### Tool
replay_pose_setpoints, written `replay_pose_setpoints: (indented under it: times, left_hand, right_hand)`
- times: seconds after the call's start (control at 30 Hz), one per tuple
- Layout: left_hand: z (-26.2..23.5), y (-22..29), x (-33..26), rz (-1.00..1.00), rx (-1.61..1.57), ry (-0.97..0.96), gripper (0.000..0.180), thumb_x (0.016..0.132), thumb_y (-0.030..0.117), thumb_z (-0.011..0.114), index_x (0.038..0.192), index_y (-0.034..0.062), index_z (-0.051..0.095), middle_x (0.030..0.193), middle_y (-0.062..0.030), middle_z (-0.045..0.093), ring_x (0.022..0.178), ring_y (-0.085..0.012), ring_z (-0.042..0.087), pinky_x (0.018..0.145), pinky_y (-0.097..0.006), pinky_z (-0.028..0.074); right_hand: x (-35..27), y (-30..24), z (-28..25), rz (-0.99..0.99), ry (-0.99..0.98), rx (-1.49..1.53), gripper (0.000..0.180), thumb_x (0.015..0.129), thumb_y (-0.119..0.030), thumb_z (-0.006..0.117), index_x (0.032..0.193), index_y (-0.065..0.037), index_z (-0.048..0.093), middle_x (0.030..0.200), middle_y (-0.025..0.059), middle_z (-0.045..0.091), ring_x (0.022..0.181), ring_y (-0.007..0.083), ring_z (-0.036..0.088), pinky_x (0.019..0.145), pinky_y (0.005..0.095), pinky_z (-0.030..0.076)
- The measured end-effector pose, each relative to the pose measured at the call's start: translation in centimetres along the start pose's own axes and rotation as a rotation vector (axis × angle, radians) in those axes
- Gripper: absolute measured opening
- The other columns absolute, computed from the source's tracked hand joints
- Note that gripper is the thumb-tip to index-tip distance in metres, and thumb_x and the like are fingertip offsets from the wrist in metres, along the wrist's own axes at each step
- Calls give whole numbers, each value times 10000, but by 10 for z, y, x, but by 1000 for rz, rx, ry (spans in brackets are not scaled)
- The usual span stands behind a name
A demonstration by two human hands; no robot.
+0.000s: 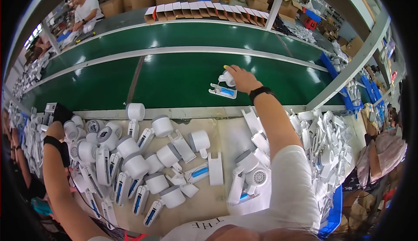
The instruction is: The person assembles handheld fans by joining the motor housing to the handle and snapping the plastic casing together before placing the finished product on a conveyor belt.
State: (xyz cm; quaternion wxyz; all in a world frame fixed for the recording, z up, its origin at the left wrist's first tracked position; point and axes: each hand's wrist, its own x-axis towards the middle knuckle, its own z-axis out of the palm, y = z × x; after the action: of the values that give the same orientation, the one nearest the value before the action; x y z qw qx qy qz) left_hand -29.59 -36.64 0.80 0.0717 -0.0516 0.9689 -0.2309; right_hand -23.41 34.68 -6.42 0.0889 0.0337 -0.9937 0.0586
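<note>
My right hand (pixel 244 78) reaches far over the green conveyor belt, its fingers curled round the head of a white fan-like handheld unit (pixel 227 79). That unit's handle (pixel 223 91) lies uncovered on the belt side, showing a blue battery inside. At the far left, my left hand (pixel 55 130) is beside a black box (pixel 57 112) and the edge of a heap of similar units (pixel 135 166); its fingers are mostly hidden. Several of these units have round heads and handles with blue strips. An open handle with a blue battery (pixel 200 172) lies among them.
White plastic shells (pixel 324 141) are heaped at the right by a blue bin (pixel 334 210). Metal rails (pixel 196 50) run along the belt, and a slanted post (pixel 348 78) rises at right. Across it stand a row of open boxes (pixel 209 11) and a seated person (pixel 88 9).
</note>
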Motion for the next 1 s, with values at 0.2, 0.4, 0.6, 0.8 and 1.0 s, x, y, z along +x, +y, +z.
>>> replay_pose_setpoints:
  times: [0.2,0.4,0.6,0.8,1.0]
  left_hand:
    - [-99,120,-53,464,-754,553,291,778,81,599,1057,0,582,995,-170,622,910,-259,615,761,-311,480]
    - [-161,266,-156,817,-1642,311,388,951,291,374,1201,24,504,1147,-75,556,1044,-140,519,903,-268,382]
    - [-148,323,-239,1076,-2332,-547,622,917,502,342,1293,7,364,1183,-140,527,1042,-223,548,907,-359,434]
    - [-110,327,-309,782,-2674,-597,316,909,298,440,1078,30,452,910,-139,585,830,-260,624,693,-381,529]
    - [-97,313,-337,974,-2139,-694,204,877,155,402,1016,12,446,842,-122,588,645,-188,597,573,-300,496]
  right_hand:
    - [-16,-43,-55,-31,83,113,595,640,-57,687,1179,-115,443,1149,155,471,978,334,551,846,410,462]
    - [-75,-105,-124,-77,73,953,718,667,-49,741,1275,-43,360,1136,93,508,1017,213,542,864,311,443]
    - [-155,-150,-149,-70,-34,1138,760,682,-33,739,1314,-12,318,1167,92,503,1042,166,523,887,299,427]
    - [-224,-169,-133,-119,114,860,729,636,29,729,1270,-76,385,1160,75,473,1077,210,509,897,327,435]
    - [-257,-163,-125,-430,412,368,648,578,63,722,1147,-96,454,1136,114,465,1054,317,510,864,353,457]
